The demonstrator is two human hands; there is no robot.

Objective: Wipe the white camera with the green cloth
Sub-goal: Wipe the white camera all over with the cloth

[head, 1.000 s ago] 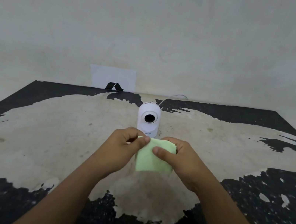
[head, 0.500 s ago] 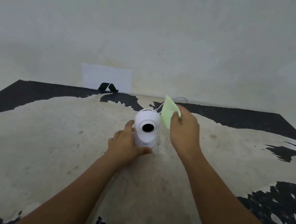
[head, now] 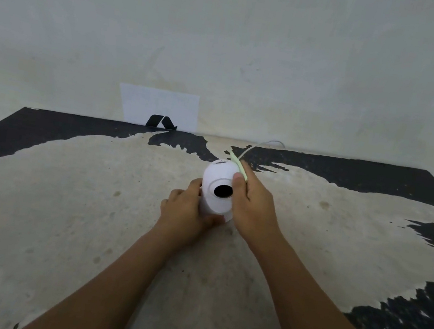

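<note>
The white camera with a round black lens stands mid-table, tilted a little toward me. My left hand grips its base from the left and front. My right hand presses the green cloth against the camera's right side. Only the cloth's thin edge shows, between my fingers and the camera's top right. My right thumb lies on the camera's front beside the lens.
A white cable runs from behind the camera to the table's far edge. The worn black-and-beige table meets a pale wall. A white paper with a black mark leans on the wall at the back.
My left hand let go of the cloth and took hold of the camera's base. My right hand carried the cloth up and then pressed it against the camera's right side.
</note>
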